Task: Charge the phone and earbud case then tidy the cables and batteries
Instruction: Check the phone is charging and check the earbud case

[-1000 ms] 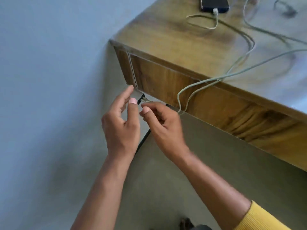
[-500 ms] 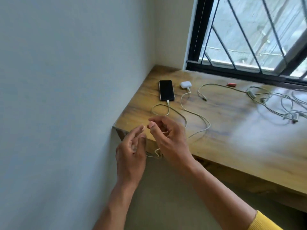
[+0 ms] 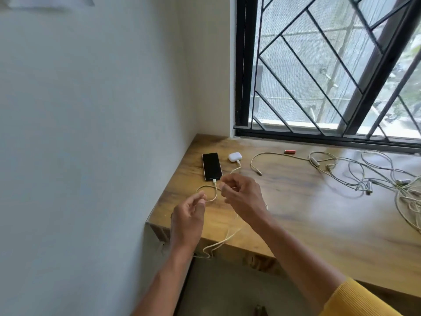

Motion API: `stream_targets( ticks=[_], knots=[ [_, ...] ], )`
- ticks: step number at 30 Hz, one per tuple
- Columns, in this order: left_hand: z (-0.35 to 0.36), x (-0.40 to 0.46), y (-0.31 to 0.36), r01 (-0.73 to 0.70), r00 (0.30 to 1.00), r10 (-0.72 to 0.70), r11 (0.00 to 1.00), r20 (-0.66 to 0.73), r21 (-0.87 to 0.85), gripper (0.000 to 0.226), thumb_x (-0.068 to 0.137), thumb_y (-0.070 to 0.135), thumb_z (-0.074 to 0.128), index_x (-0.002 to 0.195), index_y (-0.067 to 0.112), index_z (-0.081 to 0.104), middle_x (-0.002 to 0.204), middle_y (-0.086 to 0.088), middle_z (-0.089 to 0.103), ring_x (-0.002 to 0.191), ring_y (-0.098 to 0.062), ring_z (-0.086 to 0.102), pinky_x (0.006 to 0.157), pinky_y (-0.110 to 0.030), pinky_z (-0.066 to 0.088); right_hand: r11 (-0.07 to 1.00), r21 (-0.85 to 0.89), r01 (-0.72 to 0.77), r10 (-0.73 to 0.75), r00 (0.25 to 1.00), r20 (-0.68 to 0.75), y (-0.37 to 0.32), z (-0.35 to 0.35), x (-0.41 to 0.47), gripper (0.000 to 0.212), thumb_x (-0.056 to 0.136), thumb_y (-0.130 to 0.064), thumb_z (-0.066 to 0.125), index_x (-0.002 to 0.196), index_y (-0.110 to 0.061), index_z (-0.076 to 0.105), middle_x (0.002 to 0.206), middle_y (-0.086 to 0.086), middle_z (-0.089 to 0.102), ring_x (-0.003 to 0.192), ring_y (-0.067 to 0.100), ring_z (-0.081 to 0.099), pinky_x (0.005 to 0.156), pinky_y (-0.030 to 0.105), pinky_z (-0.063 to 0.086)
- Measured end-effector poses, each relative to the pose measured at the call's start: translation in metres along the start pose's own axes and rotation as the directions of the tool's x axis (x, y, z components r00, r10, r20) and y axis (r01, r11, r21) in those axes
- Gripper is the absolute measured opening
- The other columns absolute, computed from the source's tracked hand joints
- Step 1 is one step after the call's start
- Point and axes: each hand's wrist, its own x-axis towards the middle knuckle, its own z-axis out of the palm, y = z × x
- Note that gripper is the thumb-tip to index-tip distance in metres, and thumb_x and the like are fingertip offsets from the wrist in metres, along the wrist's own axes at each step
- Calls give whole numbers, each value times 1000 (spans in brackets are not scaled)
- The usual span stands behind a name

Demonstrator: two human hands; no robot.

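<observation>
A black phone point(image 3: 211, 166) lies face up at the desk's left end with a white cable point(image 3: 200, 188) plugged into its near end. Beside it sits the white earbud case point(image 3: 234, 156), also with a white cable in it. Both cables run under my hands and drop over the desk's front edge point(image 3: 218, 244). My left hand point(image 3: 188, 215) hovers above that edge, fingers loosely curled and holding nothing. My right hand point(image 3: 241, 197) hovers just in front of the phone, fingers loosely curled, with nothing plainly in them. A red battery point(image 3: 290, 151) lies near the window.
The wooden desk point(image 3: 307, 224) meets a white wall on the left and a barred window point(image 3: 319, 76) at the back. A loose cable point(image 3: 268, 156) lies mid-desk, and a tangle of several white cables point(image 3: 376, 181) spreads to the right.
My hands have come up from under the desk's edge, where the right one pinched a plug, to above the desktop. The view has risen to take in the phone, case and window.
</observation>
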Motion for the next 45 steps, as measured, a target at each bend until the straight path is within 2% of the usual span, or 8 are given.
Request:
stream_targets(
  ticks=[8,14,20,25,30,34,42,45],
  knots=[
    [43,84,-6,120,993,-119,993,-26,24,26,104,24,61,127,26,72,122,6,76,114,-14,71,101,-47,60,993,-69,-94,98,993,61,35,-7,96,16,89,-24,67,101,-19,77,83,-6,74,81,15,72,81,44,63],
    [72,126,-25,244,966,-241,969,-90,28,28,105,24,59,129,22,73,121,4,76,113,-17,71,102,-46,59,981,-154,-119,139,982,125,63,-6,152,15,89,-10,62,89,4,67,67,0,55,67,16,53,66,41,50],
    [71,185,-40,292,955,-279,943,-101,161,27,105,27,59,128,25,74,120,5,77,110,-16,72,97,-46,61,970,-169,-174,198,971,136,76,8,189,12,92,-12,63,88,-13,74,80,2,74,83,26,72,80,48,62],
    [73,230,-57,275,960,-277,919,-33,282,28,105,24,60,129,21,74,125,2,75,113,-20,71,103,-42,57,944,-227,-239,267,958,101,81,27,212,28,89,-2,58,69,-22,62,70,-9,62,67,6,55,58,12,41],
    [80,257,-73,267,953,-301,894,41,359,29,104,18,62,131,15,73,130,-2,74,117,-17,67,97,-25,49,915,-273,-296,331,939,92,89,45,228,25,87,1,54,67,-13,61,69,0,58,71,17,52,55,19,37],
    [84,269,-86,270,942,-327,873,77,406,32,105,19,61,135,14,71,132,-3,72,119,-18,67,85,-16,46,897,-290,-333,363,930,52,99,55,237,19,89,-2,56,89,-5,75,88,12,72,86,25,63,69,30,45],
    [93,288,-100,289,939,-340,860,48,421,31,103,16,63,132,18,72,123,-3,76,105,-22,74,82,-20,53,822,-393,-412,466,884,47,114,71,255,21,86,-2,56,88,-14,72,89,7,70,90,27,63,67,29,46],
    [94,292,-103,315,934,-355,864,32,394,30,102,14,64,131,17,73,119,-4,77,101,-23,76,88,-28,60,797,-431,-423,487,872,45,117,76,263,22,81,0,56,88,-9,76,87,10,73,92,31,67,77,36,57]
  ],
)
